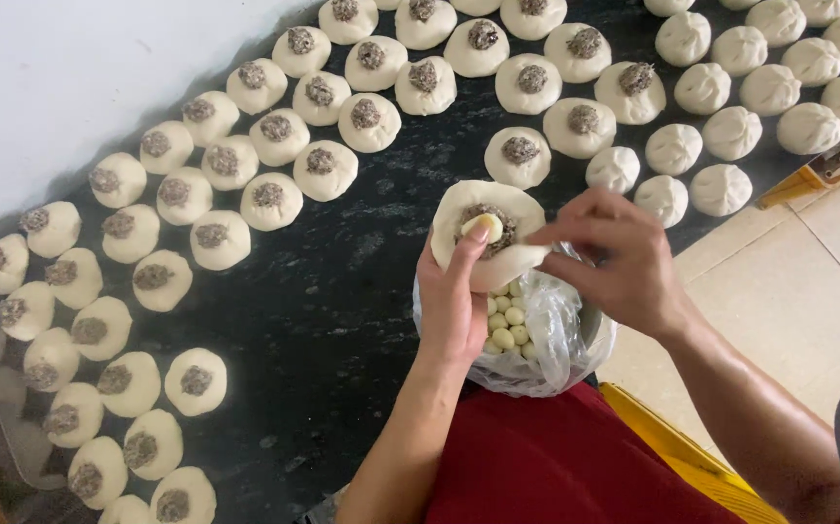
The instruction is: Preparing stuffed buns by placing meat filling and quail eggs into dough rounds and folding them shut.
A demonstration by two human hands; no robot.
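- Head view, centre of the frame: the left hand [454,296] cups a round dough wrapper [488,233] from below, fingers curled under it and the thumb pressed onto a small pale ball [486,226] that sits on the dark meat filling [491,228] in its middle.
- Just right of centre, the right hand [624,262] comes in from the lower right with its fingers drawn together, pinching the near right edge of the dough wrapper.
- Directly below both hands, a clear plastic bag [546,340] lies open in a bowl, holding many more small pale balls; it rests at the near edge of the black worktop [342,291].
- Across the left half and along the top of the frame, flat dough rounds topped with filling [269,194] lie in curved rows on the black worktop.
- In the upper right, closed buns [730,131] with pleated tops sit close together in rows, well apart from the hands.
- At the bottom centre, a red garment [556,456] covers the person's lap; beside it to the right is a yellow edge [682,446], with pale floor tiles [808,281] beyond.
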